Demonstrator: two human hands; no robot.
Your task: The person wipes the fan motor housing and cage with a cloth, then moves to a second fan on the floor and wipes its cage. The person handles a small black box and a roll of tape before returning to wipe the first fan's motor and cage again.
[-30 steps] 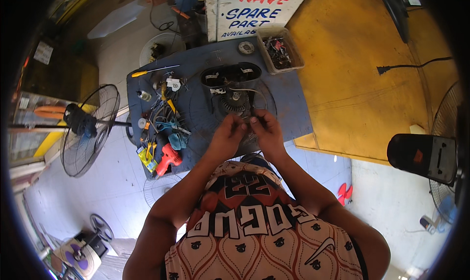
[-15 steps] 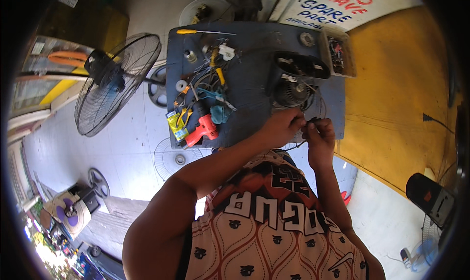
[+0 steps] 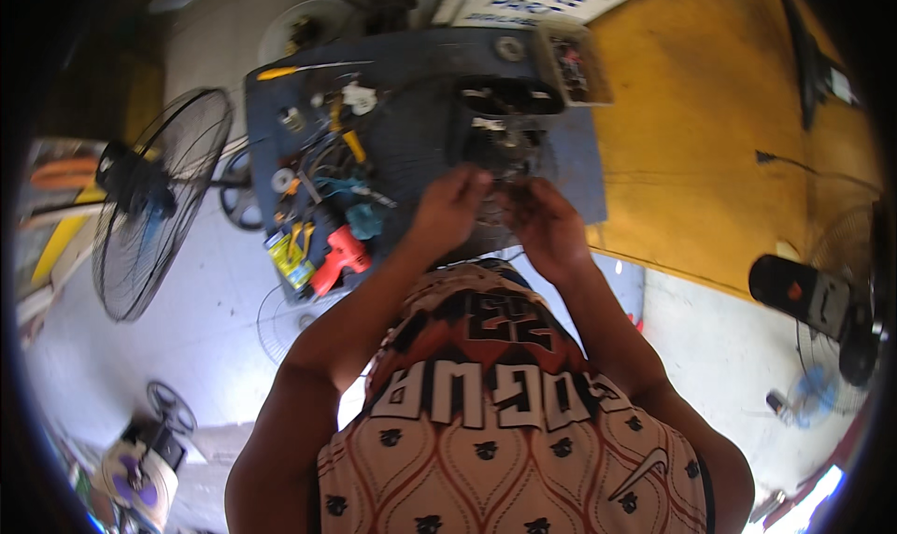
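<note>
Your left hand and right hand were raised close together over the near edge of the blue worktable, fingers curled and pinching at something too small and blurred to make out. The dark fan motor lay just beyond your fingertips, on the table's far right part. Farther left lay a red tool and a yellow-handled screwdriver, with a standing fan off the table's left side.
</note>
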